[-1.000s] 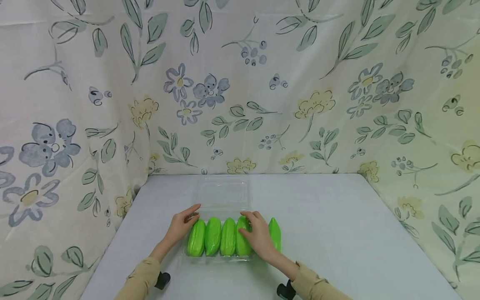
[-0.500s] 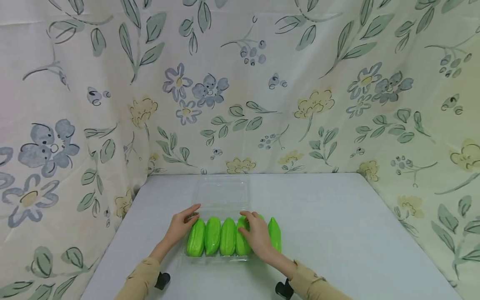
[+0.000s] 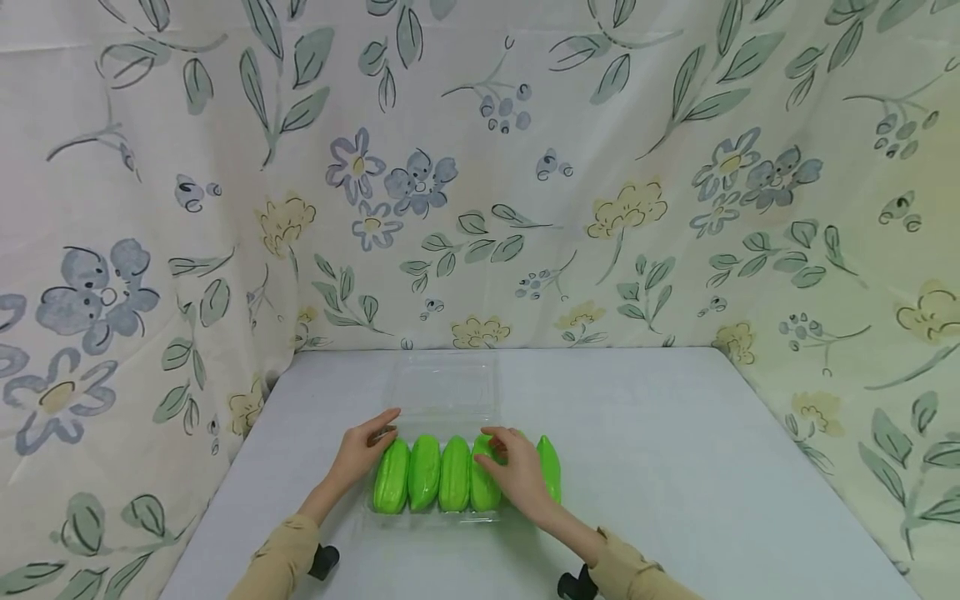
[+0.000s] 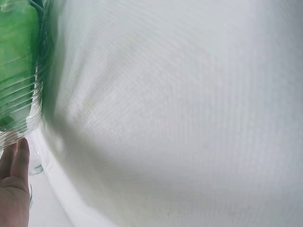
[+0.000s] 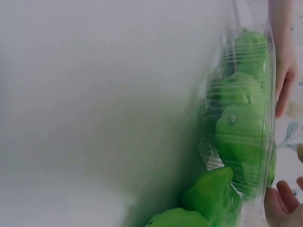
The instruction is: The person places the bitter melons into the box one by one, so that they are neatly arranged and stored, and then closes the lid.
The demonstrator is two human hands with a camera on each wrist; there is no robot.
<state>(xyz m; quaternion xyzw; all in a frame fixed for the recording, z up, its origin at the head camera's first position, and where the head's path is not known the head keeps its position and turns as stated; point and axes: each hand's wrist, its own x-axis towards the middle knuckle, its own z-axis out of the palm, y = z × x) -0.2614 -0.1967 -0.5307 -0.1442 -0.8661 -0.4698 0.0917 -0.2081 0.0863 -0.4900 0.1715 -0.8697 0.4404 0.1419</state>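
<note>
In the head view, a clear plastic clamshell box (image 3: 480, 517) holds a row of bright green, ridged, gourd-like fruits (image 3: 424, 473), with its lid (image 3: 442, 383) laid back. My left hand (image 3: 361, 448) rests at the box's left side, fingers extended along its far left corner; the left wrist view shows fingertips right at the box wall. My right hand (image 3: 521, 477) reaches over the right end, fingers loosely bent above the rightmost boxed fruit (image 3: 484, 492). In the right wrist view, its fingers (image 5: 279, 203) are at the box rim.
Outside the box, to the right of my right hand, a loose green fruit (image 3: 550, 468) lies on the white table (image 3: 675, 467). The right wrist view shows two fruits (image 5: 210, 196) beside the box. A floral cloth (image 3: 480, 167) hangs behind and at both sides.
The fingers of my right hand have lowered slightly over the right end of the box. My left hand, the box and the fruits stay much as they were.
</note>
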